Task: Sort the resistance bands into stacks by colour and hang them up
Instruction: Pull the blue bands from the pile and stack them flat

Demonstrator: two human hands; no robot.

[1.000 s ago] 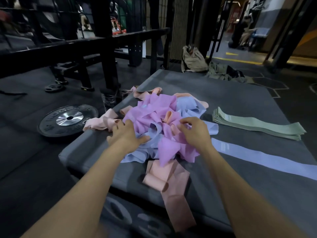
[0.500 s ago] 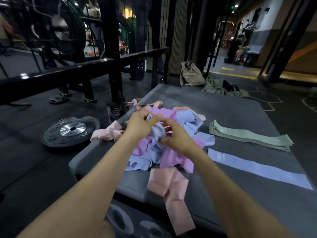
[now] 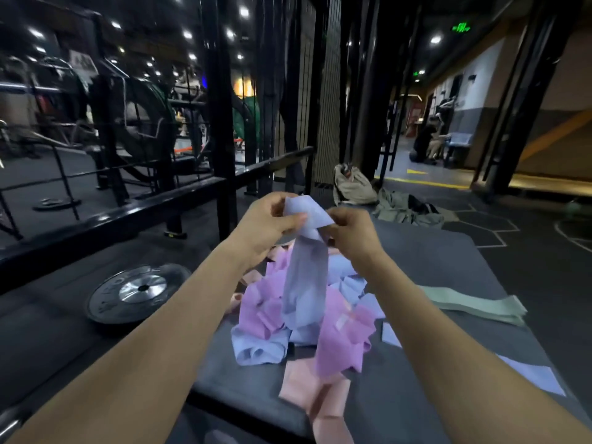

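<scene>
Both hands hold up one pale blue band (image 3: 306,277) above the mixed pile (image 3: 339,334) of purple, blue and pink bands. My left hand (image 3: 267,219) pinches its top left corner and my right hand (image 3: 350,233) grips its top right side. The band hangs down, its lower end reaching the pile. A pink band (image 3: 315,402) droops over the platform's near edge. A flat stack of green bands (image 3: 474,304) lies to the right. A single blue band (image 3: 531,374) lies flat at the near right, partly behind my right forearm.
The bands rest on a dark grey padded platform (image 3: 432,251). A black weight plate (image 3: 134,293) lies on the floor at left, beside a black rack rail (image 3: 128,213). A beige bag (image 3: 352,185) and clothing (image 3: 407,206) sit beyond the platform. A person sits far off at right.
Both hands went from digging in the pile to lifting one pale blue band up out of it. The view tilted upward.
</scene>
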